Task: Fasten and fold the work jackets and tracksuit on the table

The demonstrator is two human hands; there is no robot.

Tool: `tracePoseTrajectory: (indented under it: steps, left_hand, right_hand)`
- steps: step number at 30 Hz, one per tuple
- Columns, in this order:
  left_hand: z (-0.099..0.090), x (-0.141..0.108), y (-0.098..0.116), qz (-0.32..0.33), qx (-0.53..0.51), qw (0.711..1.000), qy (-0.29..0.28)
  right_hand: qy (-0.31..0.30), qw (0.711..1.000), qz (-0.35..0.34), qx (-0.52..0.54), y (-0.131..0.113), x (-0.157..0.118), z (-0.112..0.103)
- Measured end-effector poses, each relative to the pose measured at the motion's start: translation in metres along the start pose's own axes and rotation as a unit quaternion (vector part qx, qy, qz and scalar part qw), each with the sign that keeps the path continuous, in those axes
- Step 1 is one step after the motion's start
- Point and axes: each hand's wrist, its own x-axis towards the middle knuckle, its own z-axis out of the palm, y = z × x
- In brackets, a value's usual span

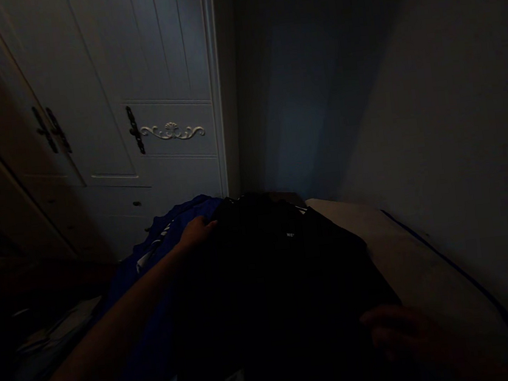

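Note:
A black shirt (266, 299) lies spread in front of me, with small white lettering near its collar and a white label at its lower edge. At the shirt's upper left shoulder, my left hand (195, 231) is closed on the cloth, thumb pointing right. My right hand (391, 329) is at the shirt's lower right edge, fingers loosely apart and pointing left; deep shadow hides much of it. Beneath the black shirt, on the left, a blue garment (146, 313) with white markings shows from under it.
A white wardrobe (174, 181) with dark handles stands behind on the left. A pale wall (458, 130) rises on the right. Beside the shirt is a light brown surface (353, 216), with a blue strip (445, 260) along the wall. Dim clutter (63, 328) lies at lower left.

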Motion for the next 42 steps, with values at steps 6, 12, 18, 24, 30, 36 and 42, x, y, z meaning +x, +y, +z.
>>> tracePoseTrajectory:
  steps: [6,12,18,24,30,36,42]
  left_hand:
    - [0.007,-0.001,0.021,0.022,0.029,0.997,0.065]
    - [0.035,-0.019,0.048,0.242,0.111,0.962,0.067]
    - [0.068,-0.028,0.044,0.250,0.188,0.950,-0.004]
    - [0.068,-0.033,0.052,0.213,0.174,0.961,-0.024]
    - [0.068,-0.106,0.081,0.105,0.050,0.989,0.093]
    - [0.096,-0.240,0.063,0.005,-0.126,0.937,0.324]
    - [0.146,-0.319,-0.007,-0.222,-0.199,0.910,0.289]
  right_hand:
    - [0.074,0.997,-0.021,-0.006,-0.023,0.003,-0.009]
    - [0.193,0.977,-0.075,-0.047,-0.029,0.017,-0.022]
    - [0.239,0.921,-0.225,-0.211,-0.016,0.074,-0.033]
    - [0.150,0.872,-0.263,-0.383,0.016,0.110,-0.016]
    - [0.170,0.863,-0.310,-0.360,0.013,0.070,0.012]
    - [0.119,0.942,-0.224,-0.221,0.053,0.004,0.067]
    - [-0.064,0.993,0.087,0.041,0.146,-0.016,0.110]
